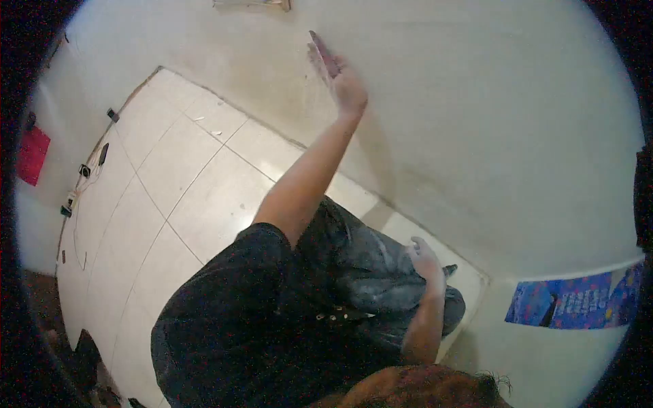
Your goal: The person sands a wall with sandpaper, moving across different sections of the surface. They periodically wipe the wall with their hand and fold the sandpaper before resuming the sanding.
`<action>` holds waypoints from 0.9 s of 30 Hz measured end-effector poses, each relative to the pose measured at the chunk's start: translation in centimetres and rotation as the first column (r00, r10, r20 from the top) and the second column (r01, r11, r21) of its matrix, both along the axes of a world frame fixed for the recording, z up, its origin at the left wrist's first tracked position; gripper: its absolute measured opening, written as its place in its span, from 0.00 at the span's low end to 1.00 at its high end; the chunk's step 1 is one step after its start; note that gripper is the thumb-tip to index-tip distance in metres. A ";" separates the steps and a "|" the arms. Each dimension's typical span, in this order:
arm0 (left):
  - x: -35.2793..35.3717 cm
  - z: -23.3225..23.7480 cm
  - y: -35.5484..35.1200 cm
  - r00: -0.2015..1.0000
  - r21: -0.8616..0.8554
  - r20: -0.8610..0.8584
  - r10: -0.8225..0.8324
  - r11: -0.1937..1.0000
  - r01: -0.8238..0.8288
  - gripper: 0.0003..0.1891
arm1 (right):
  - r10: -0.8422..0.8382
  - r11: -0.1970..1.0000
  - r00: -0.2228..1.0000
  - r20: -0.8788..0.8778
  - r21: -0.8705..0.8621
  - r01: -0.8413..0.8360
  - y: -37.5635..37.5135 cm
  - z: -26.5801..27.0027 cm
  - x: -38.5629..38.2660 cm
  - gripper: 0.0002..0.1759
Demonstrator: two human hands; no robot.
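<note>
My left hand (348,87) reaches up to the pale wall (462,122). Its fingers close around a thin, flat, dark-red piece (328,58), held edge-on close to the wall surface; its exact kind does not show. Lower right, my right hand (425,262) lies over my bent knee, whitish with dust, its fingers curled. A small dark tip (449,270) sticks out beside this hand, and what it belongs to is hidden. White smears mark my dark trousers (367,262).
Light floor tiles (197,183) meet the wall along a rough dark edge. Small white scraps (216,132) lie on them. Black devices with cables (85,170) sit along the far left edge. A blue printed sheet (578,299) hangs at right, a red sheet (32,155) at left.
</note>
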State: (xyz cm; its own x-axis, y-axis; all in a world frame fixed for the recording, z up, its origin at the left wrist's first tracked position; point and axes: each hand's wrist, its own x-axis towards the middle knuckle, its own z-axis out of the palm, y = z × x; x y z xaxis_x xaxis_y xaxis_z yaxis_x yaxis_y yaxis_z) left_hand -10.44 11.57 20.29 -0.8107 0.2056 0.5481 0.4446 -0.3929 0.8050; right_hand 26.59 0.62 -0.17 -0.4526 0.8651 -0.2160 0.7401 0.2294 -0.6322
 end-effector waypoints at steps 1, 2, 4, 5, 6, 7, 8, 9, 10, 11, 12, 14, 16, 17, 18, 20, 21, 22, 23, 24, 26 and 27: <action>-0.4 -0.5 0.2 0.997 -0.040 -0.050 0.061 0.997 -0.063 0.31 | -0.006 0.999 1.000 0.011 -0.049 0.007 0.1 0.2 -0.3 0.25; -1.2 -3.2 1.0 0.991 -0.043 -0.092 0.095 0.994 -0.099 0.31 | -0.016 0.995 1.000 0.023 -0.095 0.019 0.4 1.0 -0.6 0.25; -2.6 -10.0 2.6 0.990 -0.021 -0.051 0.133 0.991 -0.134 0.33 | -0.021 0.995 0.999 0.025 -0.094 0.024 0.8 0.6 -0.7 0.25; -3.1 -13.1 3.1 0.990 -0.068 0.006 0.140 0.988 -0.139 0.33 | -0.016 0.998 1.000 0.022 -0.053 0.017 0.7 0.2 -0.6 0.25; -3.7 -16.1 3.8 0.988 -0.120 0.077 0.131 0.985 -0.121 0.33 | -0.009 1.000 1.000 0.024 -0.015 0.010 0.5 -0.2 -0.2 0.25; -4.3 -18.1 4.1 0.971 -0.220 0.209 0.117 0.973 -0.070 0.33 | -0.007 1.000 1.000 0.002 -0.023 0.007 0.3 -0.4 0.2 0.25; -4.7 -19.6 4.5 0.940 -0.294 0.320 0.116 0.955 -0.018 0.33 | 0.000 1.000 1.000 -0.020 -0.029 -0.001 0.3 0.0 -0.1 0.25; -5.1 -19.8 4.5 0.902 -0.340 0.416 0.116 0.940 0.036 0.32 | 0.012 0.999 0.999 -0.047 -0.029 -0.013 0.5 0.0 -0.3 0.25; -5.2 -19.9 4.7 0.876 -0.333 0.470 0.112 0.941 0.058 0.32 | 0.019 0.998 1.000 -0.012 -0.058 -0.019 0.6 0.0 -0.3 0.26; -4.9 -18.6 4.4 0.863 -0.284 0.497 0.093 0.957 0.061 0.32 | 0.026 0.997 1.000 0.015 -0.080 -0.024 0.9 -0.5 0.0 0.27; -4.5 -16.8 3.8 0.865 -0.194 0.499 0.050 0.979 0.055 0.32 | 0.030 0.994 0.998 0.046 -0.110 -0.025 1.3 -0.7 -0.2 0.29; -2.5 -11.4 1.7 0.914 0.054 0.390 -0.112 0.994 0.098 0.31 | -0.017 0.993 1.000 0.010 -0.113 0.018 1.1 -0.9 -0.2 0.26; -0.8 -7.0 -0.3 0.989 0.025 0.044 -0.142 0.990 0.141 0.31 | -0.025 0.990 1.000 -0.011 -0.139 0.023 0.4 -0.2 -0.7 0.25; -1.0 -8.0 0.1 0.979 -0.057 0.110 -0.170 0.982 0.177 0.31 | -0.008 0.988 1.000 -0.016 -0.152 0.005 0.1 1.0 -1.0 0.25; -1.4 -8.5 0.5 0.965 -0.137 0.180 -0.191 0.966 0.217 0.31 | 0.011 0.986 1.000 -0.019 -0.167 -0.014 0.0 1.6 -1.3 0.25; -0.9 -8.2 1.1 0.997 0.082 0.074 -0.021 0.997 0.015 0.31 | 0.017 0.996 1.000 -0.004 -0.086 -0.017 0.4 -0.2 -0.9 0.25; -1.7 -9.4 1.2 0.998 -0.379 -0.003 -0.062 0.924 0.056 0.30 | 0.015 0.999 1.000 0.002 -0.043 -0.015 0.3 -0.4 -0.9 0.24; -3.4 -11.6 1.2 0.989 -0.759 -0.054 -0.137 0.650 0.048 0.30 | 0.010 0.997 1.000 0.001 -0.070 -0.010 0.3 -0.5 -0.6 0.25; -5.1 -13.7 1.3 0.971 -0.971 -0.068 -0.227 0.239 -0.012 0.29 | 0.005 0.995 1.000 0.000 -0.095 -0.005 0.3 -0.4 -0.6 0.26; -5.3 -14.3 1.4 0.965 -0.998 -0.068 -0.255 0.009 -0.068 0.30 | 0.003 0.993 1.000 0.001 -0.120 -0.003 0.5 0.0 -0.7 0.26; -5.2 -14.9 1.6 0.949 -0.961 -0.081 -0.306 -0.227 -0.156 0.30 | 0.033 0.993 0.999 0.018 -0.117 -0.031 0.7 0.3 -0.7 0.27; -4.8 -15.0 1.8 0.947 -0.955 -0.103 -0.304 -0.237 -0.180 0.30 | 0.048 0.992 0.999 0.026 -0.120 -0.045 0.5 0.5 -0.8 0.27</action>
State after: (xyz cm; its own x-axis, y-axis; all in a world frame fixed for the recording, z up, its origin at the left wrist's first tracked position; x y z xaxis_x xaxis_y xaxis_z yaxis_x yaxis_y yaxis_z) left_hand -15.23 13.39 5.25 -0.6589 0.7038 -0.2657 0.7059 0.7005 0.1048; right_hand 25.83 1.16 0.33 -0.4839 0.8106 -0.3297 0.7485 0.1881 -0.6359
